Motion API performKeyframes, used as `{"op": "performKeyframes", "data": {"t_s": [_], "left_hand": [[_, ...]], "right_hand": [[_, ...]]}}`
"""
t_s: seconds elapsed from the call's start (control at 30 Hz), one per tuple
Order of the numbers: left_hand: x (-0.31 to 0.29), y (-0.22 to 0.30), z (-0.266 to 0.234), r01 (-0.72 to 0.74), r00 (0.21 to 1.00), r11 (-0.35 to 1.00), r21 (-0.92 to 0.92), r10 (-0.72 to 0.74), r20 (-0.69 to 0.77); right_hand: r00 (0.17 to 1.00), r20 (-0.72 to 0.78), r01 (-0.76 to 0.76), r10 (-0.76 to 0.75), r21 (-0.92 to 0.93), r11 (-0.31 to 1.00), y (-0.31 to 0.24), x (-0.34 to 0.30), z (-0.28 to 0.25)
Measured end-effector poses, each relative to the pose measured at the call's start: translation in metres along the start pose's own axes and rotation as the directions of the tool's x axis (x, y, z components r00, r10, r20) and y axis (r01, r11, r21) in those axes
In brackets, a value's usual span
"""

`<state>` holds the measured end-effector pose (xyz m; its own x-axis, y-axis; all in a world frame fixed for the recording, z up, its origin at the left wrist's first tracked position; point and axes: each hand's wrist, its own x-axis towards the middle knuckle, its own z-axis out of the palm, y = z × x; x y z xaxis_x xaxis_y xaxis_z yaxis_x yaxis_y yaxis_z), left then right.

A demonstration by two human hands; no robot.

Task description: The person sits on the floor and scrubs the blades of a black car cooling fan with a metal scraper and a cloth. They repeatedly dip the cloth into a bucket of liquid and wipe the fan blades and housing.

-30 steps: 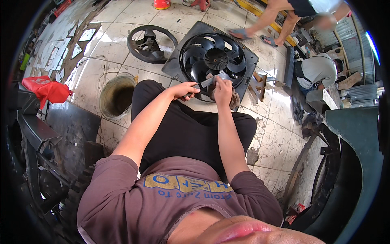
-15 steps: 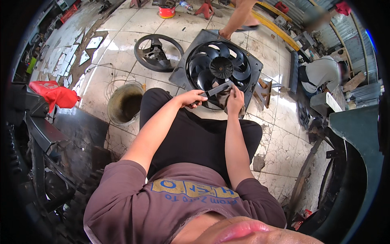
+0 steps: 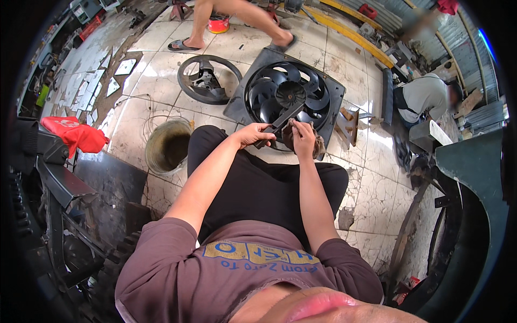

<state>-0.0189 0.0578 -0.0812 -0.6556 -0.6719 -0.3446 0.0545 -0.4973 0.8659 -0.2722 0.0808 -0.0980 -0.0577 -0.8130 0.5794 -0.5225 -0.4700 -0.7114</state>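
- A dark flat strip (image 3: 285,117) is held above the lap, tilted on a line from seven o'clock to between one and two; its far end is seen over the fan blades, and whether they are touched cannot be told.
- The strip's lower end is grasped by the left hand (image 3: 255,135), with fingers closed around it.
- A grey-brown cloth (image 3: 318,142) is pinched in the right hand (image 3: 303,139), at four o'clock from the strip's middle; contact between cloth and strip cannot be made out.
- At twelve o'clock, a black fan (image 3: 291,93) is set in a square shroud (image 3: 336,89), whose corners are turned toward twelve, three, five and nine.
- At three o'clock, a rusty bracket (image 3: 349,126) is placed just beyond the shroud's edge.
- At ten o'clock, a steering wheel (image 3: 207,81) is laid close by the shroud's left edge.
- At nine o'clock, a pail (image 3: 168,145) is stood near the knee; a strip of tiled floor (image 3: 202,114) is left between its rim and the wheel.
- At eleven o'clock, floor beyond the wheel is crossed by a person's legs (image 3: 242,13), one foot being placed near the shroud's top corner.
- Between three and four o'clock, the right side is bounded by a curved green panel (image 3: 479,177).
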Motion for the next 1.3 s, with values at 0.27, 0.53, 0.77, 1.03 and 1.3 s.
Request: {"op": "performKeyframes", "data": {"t_s": [0.27,0.53,0.77,1.03,1.3], "left_hand": [[0.005,-0.003,-0.001,0.01,1.0,1.0,-0.021,-0.011,-0.012],[0.002,-0.006,-0.001,0.021,1.0,0.997,0.078,-0.022,0.013],[0.001,-0.003,0.003,0.073,0.997,0.994,0.086,-0.071,-0.03],[-0.002,0.003,0.008,0.086,0.996,0.993,0.078,-0.088,0.023],[0.004,-0.009,0.002,0.043,0.999,0.991,0.129,-0.045,0.018]], "right_hand": [[0.966,0.145,0.237,-0.213,-0.174,0.956,-0.017,0.003,-0.002],[0.989,0.115,0.126,-0.092,-0.335,0.934,-0.02,0.007,0.007],[0.997,0.059,0.075,-0.058,-0.341,0.937,-0.015,-0.001,0.006],[0.979,0.189,0.148,-0.079,-0.387,0.91,-0.001,0.009,-0.003],[0.973,0.201,0.167,-0.112,-0.281,0.945,-0.003,0.005,0.004]]}}
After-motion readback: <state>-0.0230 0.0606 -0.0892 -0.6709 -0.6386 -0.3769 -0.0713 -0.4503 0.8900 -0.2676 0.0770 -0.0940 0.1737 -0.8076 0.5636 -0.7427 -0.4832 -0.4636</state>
